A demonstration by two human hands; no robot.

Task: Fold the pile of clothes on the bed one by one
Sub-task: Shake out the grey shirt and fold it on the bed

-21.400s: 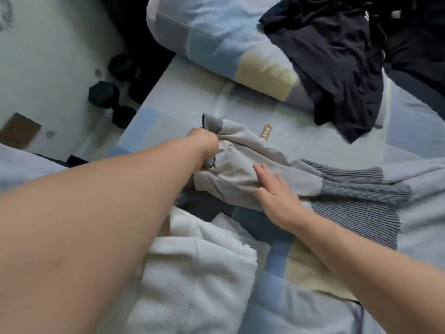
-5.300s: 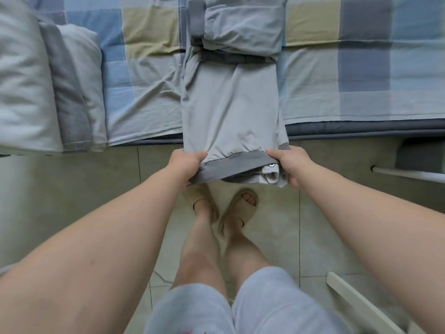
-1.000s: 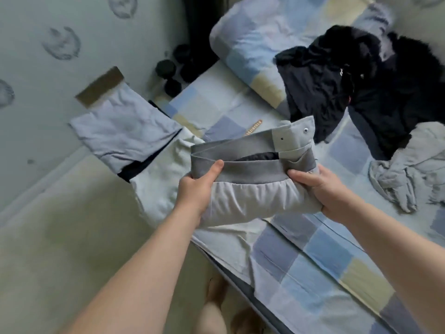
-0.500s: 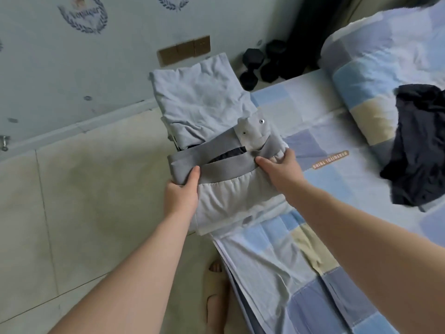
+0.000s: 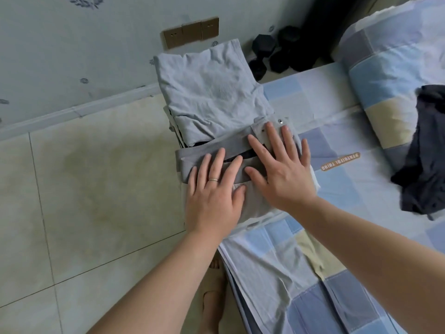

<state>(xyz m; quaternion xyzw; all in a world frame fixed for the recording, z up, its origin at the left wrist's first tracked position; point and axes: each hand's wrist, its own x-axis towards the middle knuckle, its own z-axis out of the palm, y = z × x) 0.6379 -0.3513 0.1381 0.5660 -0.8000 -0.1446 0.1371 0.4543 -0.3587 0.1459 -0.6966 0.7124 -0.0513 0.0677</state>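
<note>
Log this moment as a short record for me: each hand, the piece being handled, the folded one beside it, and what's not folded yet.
grey trousers: folded, at the corner of the bed
left hand: flat, fingers spread, pressing on them
right hand: flat, pressing on their waistband
folded shirt: light grey, beside the trousers, toward the wall
unfolded: dark clothes heaped at the right
floor: dumbbells by the wall

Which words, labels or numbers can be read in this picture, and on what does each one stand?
"THING": second word on the tan label sewn on the sheet, seen upside down. The first word is blurred, perhaps "BEAUTIFUL".
Wreath print on the wall: no letters can be read.
No other text shows.
</note>
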